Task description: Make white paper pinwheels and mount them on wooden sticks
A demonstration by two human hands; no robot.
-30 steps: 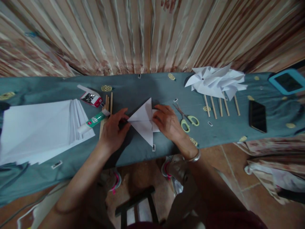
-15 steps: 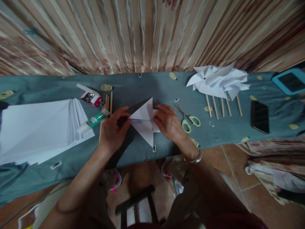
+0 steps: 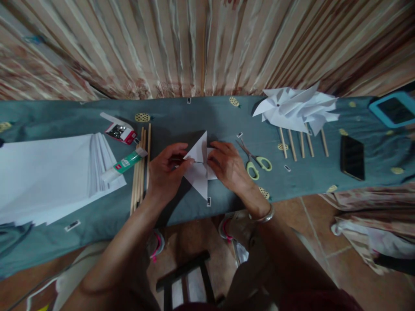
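Note:
A white sheet of paper (image 3: 198, 179), folded to a triangular point on its left side, lies in front of me between both hands. My left hand (image 3: 168, 170) pinches the paper's left tip between thumb and fingers. On the right edge, my right hand (image 3: 228, 166) grips the paper with its fingers curled, partly covering a narrower white flap. A dark line runs along the middle where two folded parts meet. Green-handled scissors (image 3: 254, 160) lie just right of my right hand, blades slightly apart. Wooden sticks (image 3: 140, 168) lie beside my left wrist.
On the left are a stack of white paper (image 3: 48, 172), a green-and-white glue tube (image 3: 125, 165) and an open red-and-white box (image 3: 121, 131) of small metal pieces. Several paper pinwheels (image 3: 298, 108) on sticks, a black phone (image 3: 352, 157) and a blue-framed tablet (image 3: 394, 110) are on the right.
My left hand has slid to the right along the paper, its thumb now further over the left tip. My right hand has stayed on the right edge.

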